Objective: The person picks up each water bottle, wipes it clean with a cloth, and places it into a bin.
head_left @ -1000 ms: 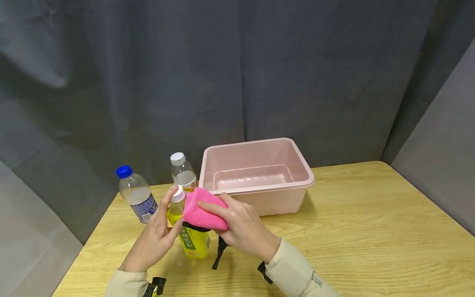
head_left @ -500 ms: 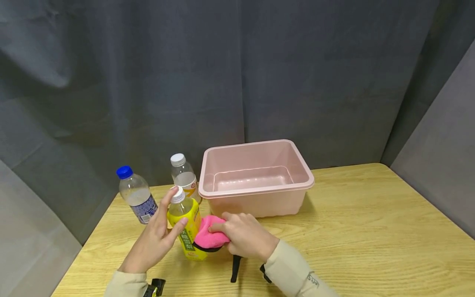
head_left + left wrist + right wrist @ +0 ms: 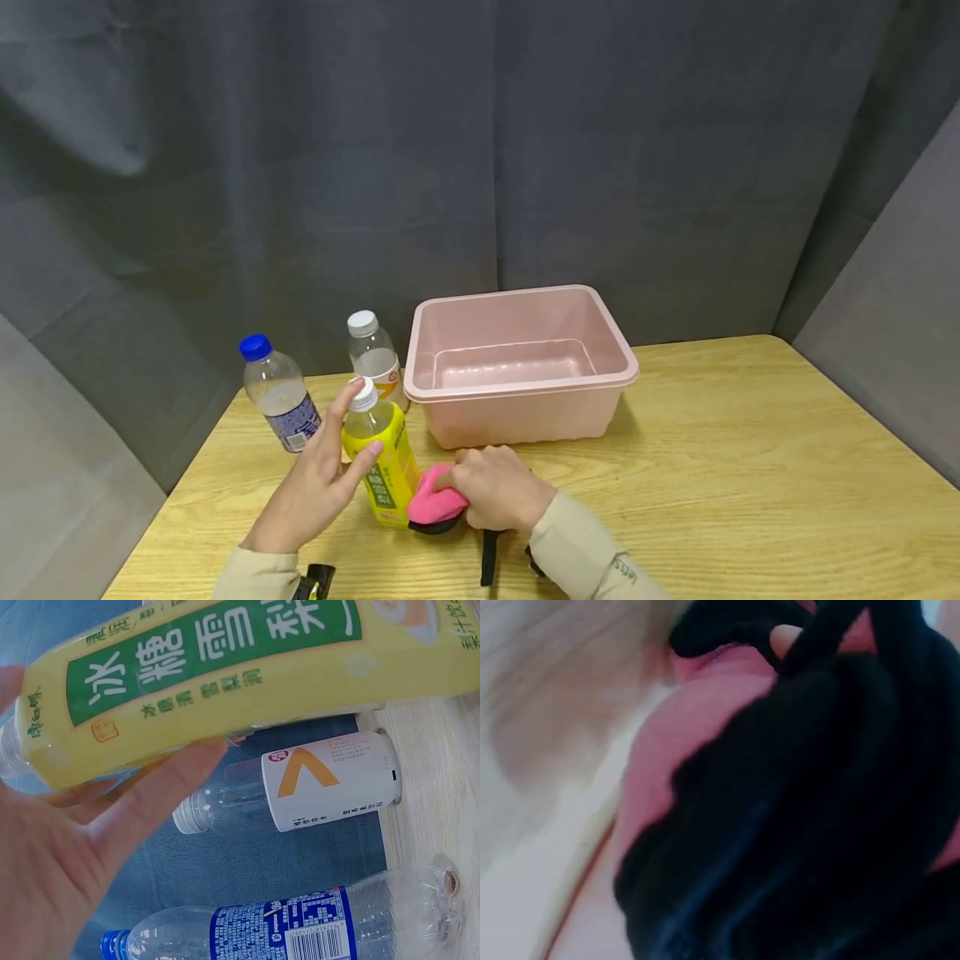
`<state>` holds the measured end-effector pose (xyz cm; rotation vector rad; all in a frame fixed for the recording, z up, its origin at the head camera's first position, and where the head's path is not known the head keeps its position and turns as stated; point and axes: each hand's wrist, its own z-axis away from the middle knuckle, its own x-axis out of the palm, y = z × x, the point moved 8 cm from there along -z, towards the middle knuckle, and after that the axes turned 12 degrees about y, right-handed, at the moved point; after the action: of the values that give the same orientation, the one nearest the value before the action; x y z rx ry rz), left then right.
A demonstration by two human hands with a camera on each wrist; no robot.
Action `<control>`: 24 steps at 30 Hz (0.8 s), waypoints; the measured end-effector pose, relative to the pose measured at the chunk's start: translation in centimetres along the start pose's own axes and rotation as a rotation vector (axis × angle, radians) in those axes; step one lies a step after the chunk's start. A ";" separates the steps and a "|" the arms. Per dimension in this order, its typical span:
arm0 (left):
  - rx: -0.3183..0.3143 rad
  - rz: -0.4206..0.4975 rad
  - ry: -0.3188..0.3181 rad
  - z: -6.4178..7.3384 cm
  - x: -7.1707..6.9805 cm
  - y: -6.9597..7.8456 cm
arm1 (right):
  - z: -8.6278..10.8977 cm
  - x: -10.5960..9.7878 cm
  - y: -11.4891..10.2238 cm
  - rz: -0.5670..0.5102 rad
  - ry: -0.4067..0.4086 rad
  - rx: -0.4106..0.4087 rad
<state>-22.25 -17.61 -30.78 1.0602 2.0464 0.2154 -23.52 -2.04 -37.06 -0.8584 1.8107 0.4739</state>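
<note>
My left hand [image 3: 311, 487] holds a yellow-sleeved drink bottle [image 3: 397, 458] upright, one finger at its white cap [image 3: 364, 397] and the thumb across its front. The left wrist view shows the thumb lying along the yellow label [image 3: 225, 667]; the other fingers are partly hidden behind. My right hand [image 3: 504, 487] grips a bunched pink cloth [image 3: 437, 500] with black edging, low against the bottle's right side. Black folds of this cloth [image 3: 765, 802] fill much of the right wrist view, where a fingertip [image 3: 784, 639] shows. From under the right hand hangs a black strap [image 3: 488, 557].
Behind the hands a pink plastic bin [image 3: 517, 417] stands on the wooden table [image 3: 735, 467]. A clear bottle with a white cap [image 3: 377, 360] is left of the bin. Farther left is a blue-capped bottle [image 3: 281, 396]. A grey curtain [image 3: 637, 167] closes off the back.
The right hand has moved the pink cloth down the yellow bottle, from near its cap to its lower right side. My left hand has kept its place on the bottle.
</note>
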 end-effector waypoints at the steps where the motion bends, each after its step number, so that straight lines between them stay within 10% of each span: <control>1: -0.002 -0.001 0.000 0.0 0.0 0.0 | -0.1 -0.3 0.0 -0.011 0.018 0.010; 16: -0.002 0.012 -0.005 0.1 -0.1 0.0 | -0.3 -8.4 -0.9 -0.373 0.709 -0.003; 24: 0.040 0.017 -0.005 0.0 0.1 0.1 | -0.3 -9.0 -0.5 -0.530 0.774 0.030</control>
<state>-22.22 -17.53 -30.79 1.1014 2.0459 0.1813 -21.45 0.44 -28.67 -1.5843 2.1310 -0.2744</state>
